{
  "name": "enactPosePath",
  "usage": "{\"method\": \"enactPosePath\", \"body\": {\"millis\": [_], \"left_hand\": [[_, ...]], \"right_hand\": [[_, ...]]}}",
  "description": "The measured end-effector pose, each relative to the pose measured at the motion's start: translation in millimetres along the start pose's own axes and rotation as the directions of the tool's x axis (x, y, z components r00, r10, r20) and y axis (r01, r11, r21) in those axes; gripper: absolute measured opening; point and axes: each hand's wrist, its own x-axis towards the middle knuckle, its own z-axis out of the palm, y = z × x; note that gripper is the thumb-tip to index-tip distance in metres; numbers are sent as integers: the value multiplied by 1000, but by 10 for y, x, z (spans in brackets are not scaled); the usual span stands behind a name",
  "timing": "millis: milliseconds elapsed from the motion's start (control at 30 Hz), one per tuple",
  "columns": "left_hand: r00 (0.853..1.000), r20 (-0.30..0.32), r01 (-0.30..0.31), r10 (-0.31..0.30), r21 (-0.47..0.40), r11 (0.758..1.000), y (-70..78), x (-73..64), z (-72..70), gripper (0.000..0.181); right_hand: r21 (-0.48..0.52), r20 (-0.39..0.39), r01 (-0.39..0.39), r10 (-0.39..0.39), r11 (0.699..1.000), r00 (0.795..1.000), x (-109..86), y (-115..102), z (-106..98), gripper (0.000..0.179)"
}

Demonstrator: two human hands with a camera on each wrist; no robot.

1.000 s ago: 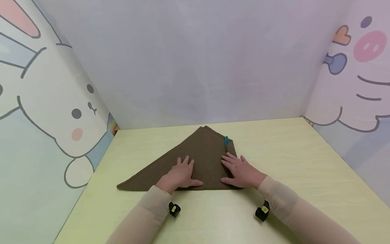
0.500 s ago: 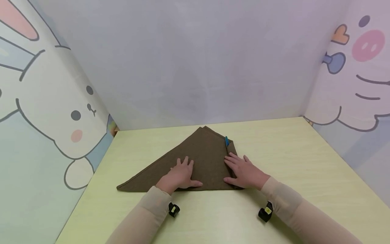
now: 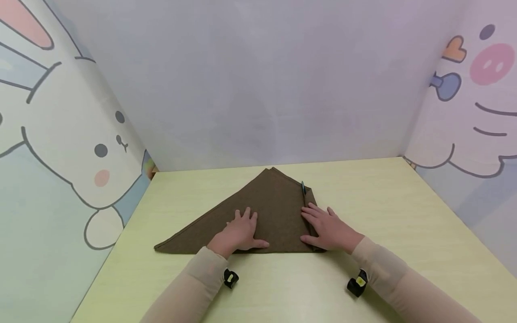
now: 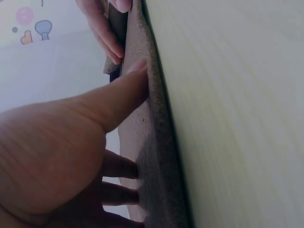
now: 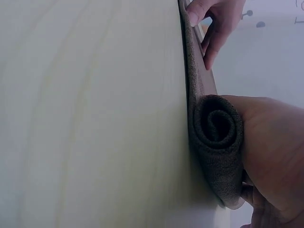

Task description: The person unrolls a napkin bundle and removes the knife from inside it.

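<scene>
A brown cloth (image 3: 266,215), its weave like a towel, lies on the table in a triangle with its point at the back. The right end is wound into a roll (image 5: 216,128), its spiral showing in the right wrist view. A small blue strip (image 3: 303,187) pokes out near the roll's back end. My left hand (image 3: 238,231) rests on the middle of the cloth, fingers spread and thumb (image 4: 128,85) along the front edge. My right hand (image 3: 329,229) lies over the roll, its fingers straight and pointing left, the thumb close to the front edge.
The pale wooden table (image 3: 383,202) extends around the cloth on all sides. A plain light backdrop (image 3: 274,89) stands behind it, with cartoon-printed panels (image 3: 60,148) at the sides. Small black wrist cameras (image 3: 357,283) hang below both sleeves.
My right hand has slid a little to the right along with the roll, and less of the blue strip shows. My left hand has stayed in place.
</scene>
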Motion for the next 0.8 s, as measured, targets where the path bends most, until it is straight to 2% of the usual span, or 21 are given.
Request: {"method": "enactPosePath", "body": {"millis": [367, 800], "left_hand": [[1000, -5, -13, 13, 2, 1000, 10, -1, -10, 102], [1000, 10, -3, 3, -11, 1000, -10, 4, 13, 102]], "right_hand": [[-9, -55, -16, 16, 1000, 998, -33, 5, 21, 75], [-17, -72, -23, 21, 1000, 997, -41, 22, 21, 76]]}}
